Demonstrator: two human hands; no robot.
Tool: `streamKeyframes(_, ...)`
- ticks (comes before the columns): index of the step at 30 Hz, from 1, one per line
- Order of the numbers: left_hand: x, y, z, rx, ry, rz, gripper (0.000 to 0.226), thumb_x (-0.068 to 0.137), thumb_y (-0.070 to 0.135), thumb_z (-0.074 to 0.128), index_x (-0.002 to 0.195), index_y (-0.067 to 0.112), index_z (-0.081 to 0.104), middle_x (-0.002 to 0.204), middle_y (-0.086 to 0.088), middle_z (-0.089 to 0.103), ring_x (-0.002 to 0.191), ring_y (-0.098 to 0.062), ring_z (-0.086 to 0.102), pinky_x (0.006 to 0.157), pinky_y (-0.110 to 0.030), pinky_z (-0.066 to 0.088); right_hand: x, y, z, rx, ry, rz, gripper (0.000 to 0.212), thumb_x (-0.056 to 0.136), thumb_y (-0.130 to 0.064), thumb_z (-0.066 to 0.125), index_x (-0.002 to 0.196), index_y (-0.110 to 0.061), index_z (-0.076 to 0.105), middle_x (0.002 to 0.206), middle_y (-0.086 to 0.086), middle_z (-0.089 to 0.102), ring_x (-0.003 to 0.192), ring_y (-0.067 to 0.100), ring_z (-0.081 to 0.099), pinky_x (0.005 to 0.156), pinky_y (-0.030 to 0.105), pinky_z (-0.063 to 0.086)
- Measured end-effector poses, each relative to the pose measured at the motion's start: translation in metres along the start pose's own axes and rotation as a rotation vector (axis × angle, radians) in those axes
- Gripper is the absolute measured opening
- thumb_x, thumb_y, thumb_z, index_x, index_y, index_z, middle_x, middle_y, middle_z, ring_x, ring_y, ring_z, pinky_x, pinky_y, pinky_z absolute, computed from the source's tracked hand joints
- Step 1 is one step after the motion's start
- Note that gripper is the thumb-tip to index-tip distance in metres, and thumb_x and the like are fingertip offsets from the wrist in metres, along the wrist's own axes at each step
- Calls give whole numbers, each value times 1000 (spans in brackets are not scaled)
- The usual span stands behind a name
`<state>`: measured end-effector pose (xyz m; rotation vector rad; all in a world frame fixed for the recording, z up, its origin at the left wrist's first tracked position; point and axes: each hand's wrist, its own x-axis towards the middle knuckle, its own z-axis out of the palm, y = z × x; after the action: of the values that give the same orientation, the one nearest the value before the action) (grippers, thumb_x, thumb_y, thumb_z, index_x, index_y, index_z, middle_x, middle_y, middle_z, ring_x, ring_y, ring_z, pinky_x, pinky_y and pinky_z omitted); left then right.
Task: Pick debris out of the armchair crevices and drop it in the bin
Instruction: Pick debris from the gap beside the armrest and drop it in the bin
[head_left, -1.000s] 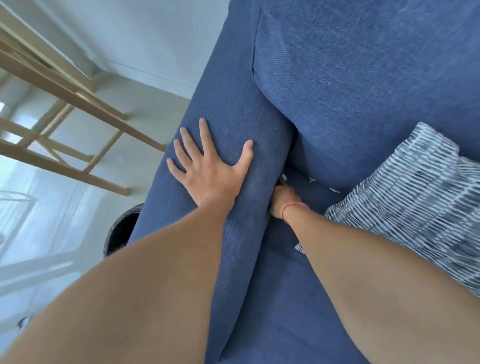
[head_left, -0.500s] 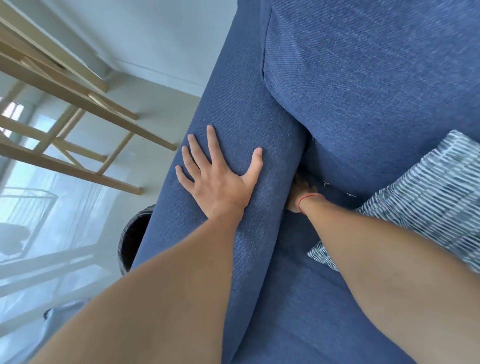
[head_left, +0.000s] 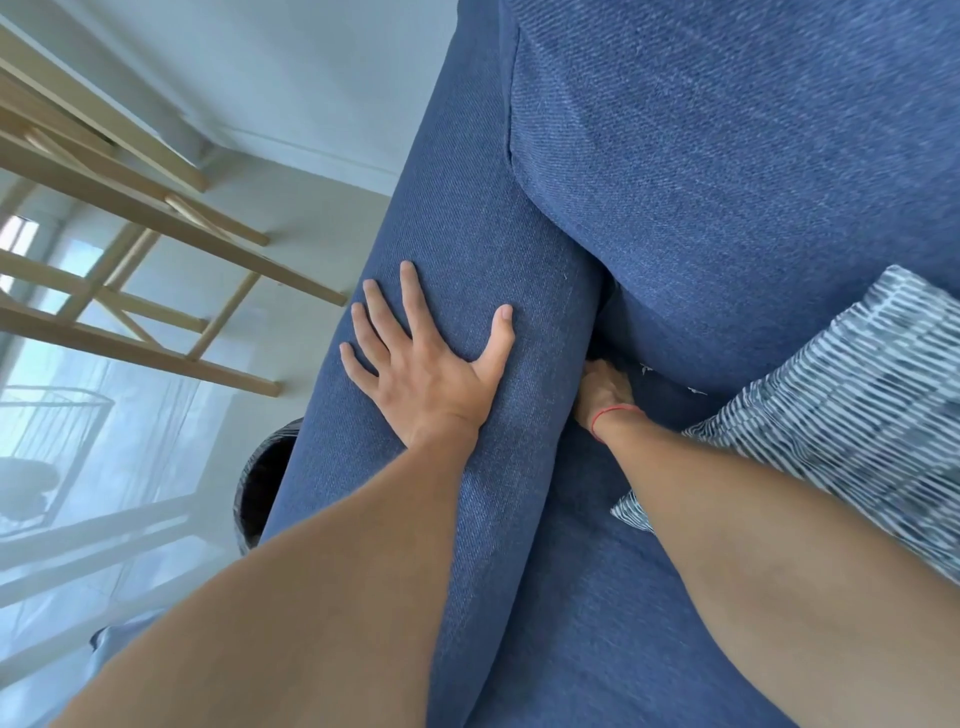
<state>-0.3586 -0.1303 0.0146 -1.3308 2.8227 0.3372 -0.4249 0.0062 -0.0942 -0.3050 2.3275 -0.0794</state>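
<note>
Your right hand (head_left: 602, 392) is wedged in the armchair (head_left: 727, 182) crevice.
On the armrest (head_left: 467, 234) your left hand (head_left: 423, 376) lies flat, fingers spread; the right fingers are buried, so I can't tell their grip.

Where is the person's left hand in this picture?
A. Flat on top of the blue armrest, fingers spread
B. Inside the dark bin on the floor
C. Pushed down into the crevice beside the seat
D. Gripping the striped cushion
A: the left hand lies flat with spread fingers on the armrest, while it is the right hand that reaches into the crevice.
</note>
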Motion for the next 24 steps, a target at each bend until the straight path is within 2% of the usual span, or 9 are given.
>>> streamKeyframes(5, 0, -1, 0, 2, 12, -1, 99, 69, 88, 26, 152, 35, 12, 161, -3, 16, 149, -24, 13, 120, -51, 9, 0, -4, 4, -61, -60, 22, 39, 96, -19, 45, 134, -14, 50, 139, 11, 53, 132, 29, 45, 110, 38, 32)
streamKeyframes(9, 0, -1, 1, -4, 25, 2, 99, 69, 88, 25, 151, 35, 13, 160, -3, 18, 149, -25, 15, 120, -51, 8, -9, -6, -1, 146, -94, 73, 40, 97, -17, 44, 136, -11, 48, 142, 14, 48, 133, 32, 43, 109, 40, 38)
streamKeyframes(12, 0, -2, 1, -16, 48, 9, 98, 70, 88, 26, 151, 34, 16, 160, -4, 20, 148, -25, 16, 119, -51, 9, -27, -8, -8, 335, -51, 72, 34, 97, -14, 38, 123, -8, 60, 130, 17, 59, 120, 36, 56, 100, 41, 48)
streamKeyframes(16, -6, -4, -3, -69, 62, 24, 93, 74, 84, 27, 151, 32, 20, 160, -4, 21, 149, -24, 17, 120, -50, 9, -61, -8, -12, 391, 77, 18, 25, 91, -5, 46, 109, -4, 65, 118, 18, 64, 109, 37, 62, 92, 36, 51)
streamKeyframes(18, -7, -6, -9, -99, 23, 43, 89, 78, 80, 27, 151, 30, 19, 160, -4, 19, 149, -23, 14, 121, -49, 7, -80, -8, -14, 438, 127, -25, 17, 88, -5, 50, 79, -10, 64, 96, 17, 65, 89, 34, 62, 79, 30, 49)
streamKeyframes(19, -8, -9, -14, -116, -6, 59, 87, 81, 77, 28, 152, 28, 18, 161, -5, 17, 150, -23, 12, 121, -48, 6, -90, -8, -15, 465, 148, -41, 24, 87, -6, 49, 65, -12, 57, 84, 15, 60, 78, 31, 56, 72, 27, 45)
streamKeyframes(20, -10, -15, -19, -131, -39, 87, 84, 84, 73, 29, 153, 26, 17, 162, -5, 15, 150, -22, 10, 122, -46, 6, -99, -9, -17, 494, 171, -57, 27, 87, -7, 49, 60, -8, 53, 76, 13, 55, 71, 29, 49, 67, 26, 41)
streamKeyframes(22, -20, -34, -29, -147, -100, 171, 78, 90, 65, 31, 154, 24, 13, 163, -4, 9, 151, -20, 6, 123, -42, 4, -118, -17, -24, 550, 224, -86, 23, 87, -8, 50, 68, 3, 57, 72, 13, 54, 67, 29, 45, 62, 28, 39)
streamKeyframes(24, -40, -63, -38, -141, -149, 235, 72, 94, 60, 30, 154, 26, 10, 164, -1, 6, 151, -18, 3, 124, -40, 4, -134, -30, -35, 600, 291, -123, 19, 87, -11, 53, 79, 2, 66, 82, 15, 64, 73, 34, 57, 64, 31, 46)
